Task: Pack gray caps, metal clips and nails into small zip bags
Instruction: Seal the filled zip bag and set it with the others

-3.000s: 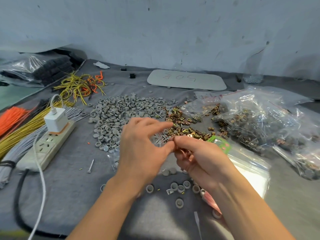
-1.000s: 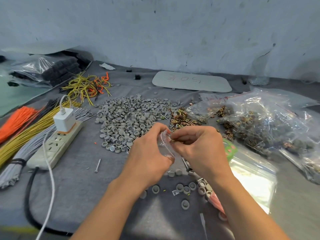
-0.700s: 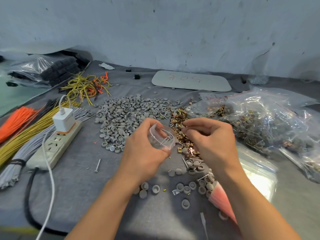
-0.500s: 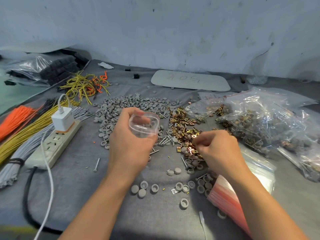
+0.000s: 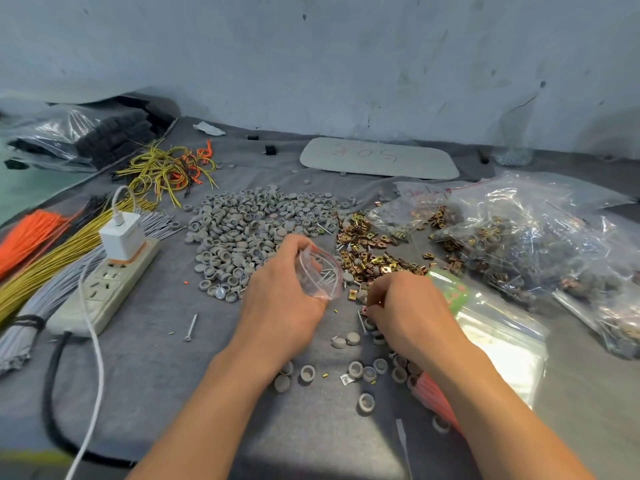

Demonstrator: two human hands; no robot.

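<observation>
Zip bag (image 5: 320, 273), small and clear with a red strip at its mouth, is sitting in the left hand (image 5: 280, 299), held above the counter (image 5: 145, 362) with the mouth gaping toward the right. A few nails are showing inside it. The left grip is closing around the bag's lower edge, fingers curling under it.

The right hand (image 5: 412, 313) is resting low on the counter just right of the bag, fingers bunching tight and pointing down among loose parts; whether that grip is holding anything, I cannot tell.

Gray caps (image 5: 256, 226) are lying in a broad heap beyond the left hand, with scattered ones (image 5: 360, 370) lying near both wrists. Metal clips (image 5: 370, 251), brass-coloured, are forming a smaller pile just right of the heap, directly beyond the right hand. One nail (image 5: 190, 327) is lying alone to the left of the left forearm.

Large filled bags (image 5: 533, 244) are slumping at the right. A stack of flat empty bags (image 5: 502, 344) is lying under the right forearm. A power strip (image 5: 107, 289) with a white charger (image 5: 121, 237) plugged in is sitting at left, beside bundles of orange, yellow and gray wires (image 5: 45, 258). A pale board (image 5: 379, 157) is lying near the wall.
</observation>
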